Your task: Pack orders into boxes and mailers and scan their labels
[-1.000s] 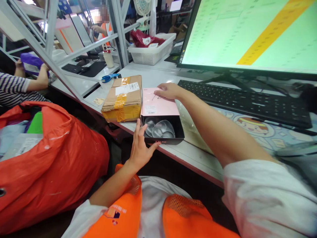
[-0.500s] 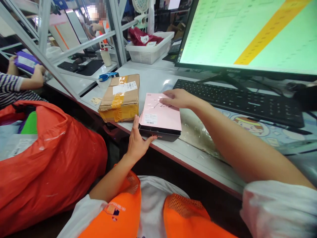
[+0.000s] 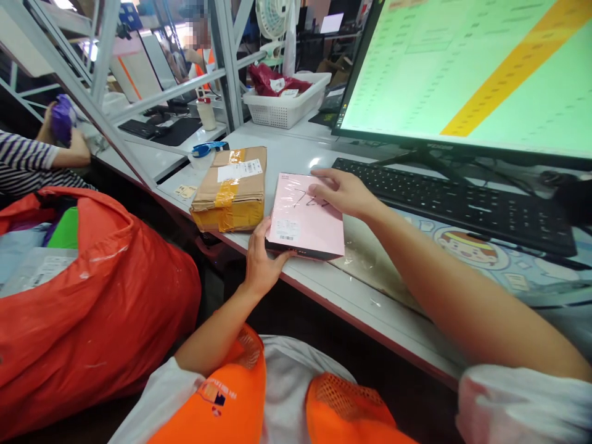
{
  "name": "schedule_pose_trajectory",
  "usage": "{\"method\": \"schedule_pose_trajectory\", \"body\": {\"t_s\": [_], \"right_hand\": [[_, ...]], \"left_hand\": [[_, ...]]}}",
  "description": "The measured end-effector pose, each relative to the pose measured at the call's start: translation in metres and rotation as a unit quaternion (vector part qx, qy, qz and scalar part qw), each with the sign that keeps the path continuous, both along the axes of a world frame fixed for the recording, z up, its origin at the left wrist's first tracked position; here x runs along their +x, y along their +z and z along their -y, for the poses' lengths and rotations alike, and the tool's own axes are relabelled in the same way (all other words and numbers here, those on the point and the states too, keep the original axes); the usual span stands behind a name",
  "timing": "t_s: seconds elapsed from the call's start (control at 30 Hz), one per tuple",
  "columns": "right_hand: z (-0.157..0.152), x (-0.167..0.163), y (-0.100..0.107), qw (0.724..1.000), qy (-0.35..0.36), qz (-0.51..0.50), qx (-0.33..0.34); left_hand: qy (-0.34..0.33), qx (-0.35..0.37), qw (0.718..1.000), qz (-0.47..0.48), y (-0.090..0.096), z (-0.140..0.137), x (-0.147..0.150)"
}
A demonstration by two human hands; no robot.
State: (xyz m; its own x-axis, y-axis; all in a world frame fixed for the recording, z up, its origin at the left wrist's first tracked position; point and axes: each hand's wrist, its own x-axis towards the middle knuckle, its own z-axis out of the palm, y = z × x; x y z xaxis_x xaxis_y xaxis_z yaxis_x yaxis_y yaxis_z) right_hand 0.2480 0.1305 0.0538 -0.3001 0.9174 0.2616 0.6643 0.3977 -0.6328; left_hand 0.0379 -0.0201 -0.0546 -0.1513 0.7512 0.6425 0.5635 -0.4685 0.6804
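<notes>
A flat box with a pink lid (image 3: 308,222) and a dark front side lies at the desk's front edge, with a white barcode label and dark handwriting on top. My left hand (image 3: 261,262) grips its near left corner, thumb along the front side and fingers at the left side. My right hand (image 3: 345,192) holds the far right part of the box, fingers bent over the lid; some fingertips are hidden. Just left of it sits a brown carton (image 3: 231,185) with yellow tape and a white label.
A keyboard (image 3: 444,203) and a monitor (image 3: 462,74) stand at the right. Behind is a white basket (image 3: 287,108) with a dark red bag. A red sack (image 3: 124,296) of parcels is at the left. Beyond the metal frame (image 3: 229,68), another person holds a purple package (image 3: 62,120).
Less of the pink box's dark front side shows now, and the dark gap under its lid is narrower. Both hands stay on the box. The camera view has shifted slightly.
</notes>
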Motion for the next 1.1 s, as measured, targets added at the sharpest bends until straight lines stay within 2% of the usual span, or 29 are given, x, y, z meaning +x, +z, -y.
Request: {"method": "schedule_pose_trajectory", "body": {"t_s": [0.17, 0.27, 0.33, 0.43, 0.53, 0.63, 0.77, 0.87, 0.93, 1.0, 1.1], "right_hand": [[0.008, 0.006, -0.015, 0.997, -0.076, -0.022, 0.004], [0.013, 0.033, -0.019, 0.987, -0.152, 0.054, -0.018], [0.021, 0.054, -0.018, 0.974, -0.171, 0.138, -0.052], [0.042, 0.076, -0.02, 0.957, -0.13, 0.225, -0.127], [0.067, 0.082, -0.024, 0.956, -0.088, 0.23, -0.161], [0.086, 0.085, -0.016, 0.967, -0.081, 0.176, -0.163], [0.1, 0.089, 0.023, 0.966, -0.031, 0.022, -0.254], [0.102, 0.073, 0.055, 0.962, 0.011, -0.052, -0.266], [0.103, 0.05, 0.064, 0.965, 0.026, -0.072, -0.251], [0.105, 0.02, 0.063, 0.97, 0.041, -0.057, -0.232], [0.12, -0.016, 0.053, 0.987, 0.039, 0.058, -0.143]], "left_hand": [[0.004, -0.087, 0.996, -0.017, 0.005, 0.004, -0.005], [0.013, -0.125, 0.992, -0.023, 0.009, 0.006, -0.01], [0.01, -0.129, 0.991, -0.033, 0.01, 0.005, -0.014], [-0.004, -0.112, 0.992, -0.051, 0.011, 0.002, -0.017], [-0.003, -0.087, 0.995, -0.049, 0.01, 0.001, -0.015], [0.007, -0.069, 0.997, -0.045, 0.008, 0.001, -0.011], [0.009, -0.056, 0.997, -0.051, 0.005, 0.002, -0.009], [0.012, -0.046, 0.997, -0.053, 0.005, 0.003, -0.004], [0.02, -0.039, 0.998, -0.051, 0.005, 0.007, 0.003], [0.019, -0.037, 0.998, -0.048, 0.006, 0.014, 0.013], [-0.017, -0.045, 0.998, -0.049, 0.006, 0.027, 0.026]]}}
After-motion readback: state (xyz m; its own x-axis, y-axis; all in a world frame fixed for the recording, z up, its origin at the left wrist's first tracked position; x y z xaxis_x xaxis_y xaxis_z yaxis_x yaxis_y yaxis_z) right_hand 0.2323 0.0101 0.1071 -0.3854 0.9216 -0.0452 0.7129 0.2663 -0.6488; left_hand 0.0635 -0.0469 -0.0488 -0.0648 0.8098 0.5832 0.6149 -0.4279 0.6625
